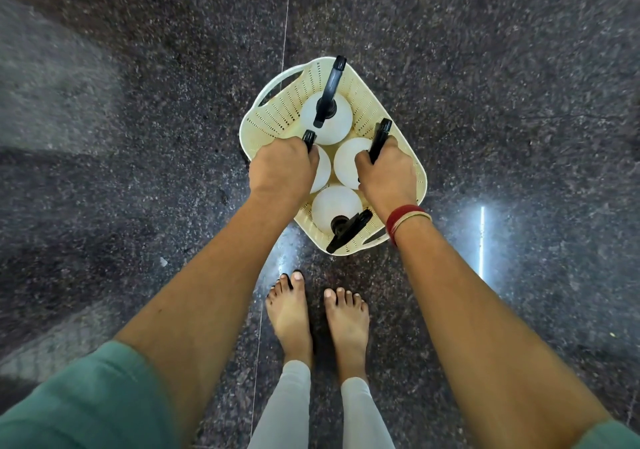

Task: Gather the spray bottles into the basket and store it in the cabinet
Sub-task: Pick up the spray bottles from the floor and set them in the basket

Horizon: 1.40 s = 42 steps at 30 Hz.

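A cream perforated basket (277,109) stands on the dark speckled floor, seen from straight above. Several white spray bottles with black trigger heads stand inside it. The far bottle (341,116) and the near bottle (334,202) are untouched. My left hand (282,168) is closed around the black head of the left bottle (320,169). My right hand (389,171) grips the black head of the right bottle (348,159). Both hands hide most of those two bottles.
My bare feet (318,313) stand just behind the basket. The polished granite floor (485,84) shows a bright light reflection at the right and a thin joint line running past the basket's left side. No cabinet is in view.
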Tool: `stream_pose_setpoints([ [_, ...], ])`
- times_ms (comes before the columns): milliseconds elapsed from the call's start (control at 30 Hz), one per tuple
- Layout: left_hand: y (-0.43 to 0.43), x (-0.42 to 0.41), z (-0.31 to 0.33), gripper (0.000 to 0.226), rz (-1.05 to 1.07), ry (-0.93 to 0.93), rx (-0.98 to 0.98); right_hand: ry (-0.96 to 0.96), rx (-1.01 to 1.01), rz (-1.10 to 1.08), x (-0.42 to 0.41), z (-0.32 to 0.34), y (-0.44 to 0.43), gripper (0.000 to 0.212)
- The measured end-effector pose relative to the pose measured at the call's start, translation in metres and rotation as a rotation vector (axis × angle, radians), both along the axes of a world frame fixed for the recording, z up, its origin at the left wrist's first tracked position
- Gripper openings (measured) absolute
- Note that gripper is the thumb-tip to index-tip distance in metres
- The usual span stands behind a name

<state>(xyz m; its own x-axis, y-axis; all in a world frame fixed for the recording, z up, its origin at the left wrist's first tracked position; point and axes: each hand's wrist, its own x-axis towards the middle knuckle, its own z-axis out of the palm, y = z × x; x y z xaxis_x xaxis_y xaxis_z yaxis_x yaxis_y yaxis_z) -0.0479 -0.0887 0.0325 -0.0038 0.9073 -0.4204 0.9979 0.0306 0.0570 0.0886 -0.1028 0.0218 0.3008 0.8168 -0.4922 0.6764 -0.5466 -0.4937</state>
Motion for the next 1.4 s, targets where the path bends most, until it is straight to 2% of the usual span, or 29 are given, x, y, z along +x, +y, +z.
stream_pose_setpoints([
  [67,0.003,0.0,0.002,0.05,0.01,-0.013,-0.039,0.018,-0.03,-0.006,0.003,0.004,0.001,0.033],
  [133,0.002,-0.005,0.006,0.058,0.05,-0.008,-0.057,0.046,-0.042,-0.075,0.008,0.014,-0.006,0.052],
  [200,-0.002,-0.017,0.013,0.067,0.1,0.005,-0.01,0.028,0.009,-0.221,0.013,0.031,-0.026,0.072],
  [267,-0.007,-0.029,0.021,0.069,0.135,-0.008,0.088,0.009,0.05,-0.331,0.011,0.046,-0.056,0.079],
  [367,-0.004,-0.038,0.024,0.06,0.2,-0.097,0.153,0.079,-0.119,-0.294,-0.013,0.051,-0.097,0.085],
  [433,0.003,-0.031,0.02,0.055,0.165,-0.138,0.12,0.079,-0.257,-0.197,-0.033,0.039,-0.11,0.079],
  [533,0.008,-0.01,0.011,0.059,0.029,-0.084,0.008,0.036,-0.296,-0.209,-0.052,0.02,-0.102,0.053],
  [600,0.007,-0.001,0.002,0.049,-0.005,-0.068,-0.059,0.062,-0.231,-0.238,-0.056,0.014,-0.091,0.041],
  [700,0.005,-0.005,-0.006,0.026,0.026,-0.13,-0.043,0.107,-0.108,-0.221,-0.056,0.011,-0.079,0.026],
  [800,0.001,-0.015,-0.006,0.022,0.036,-0.175,-0.006,0.132,-0.044,-0.234,-0.052,0.01,-0.074,0.017],
  [967,-0.006,-0.019,-0.003,0.018,0.047,-0.193,0.021,0.159,0.032,-0.291,-0.052,0.009,-0.082,0.011],
  [1033,-0.005,-0.018,-0.003,0.019,0.054,-0.181,0.043,0.153,0.057,-0.294,-0.055,0.007,-0.086,0.016],
  [1400,0.0,-0.023,-0.012,0.029,0.083,-0.196,-0.014,0.122,-0.041,-0.239,-0.059,0.0,-0.09,0.028],
])
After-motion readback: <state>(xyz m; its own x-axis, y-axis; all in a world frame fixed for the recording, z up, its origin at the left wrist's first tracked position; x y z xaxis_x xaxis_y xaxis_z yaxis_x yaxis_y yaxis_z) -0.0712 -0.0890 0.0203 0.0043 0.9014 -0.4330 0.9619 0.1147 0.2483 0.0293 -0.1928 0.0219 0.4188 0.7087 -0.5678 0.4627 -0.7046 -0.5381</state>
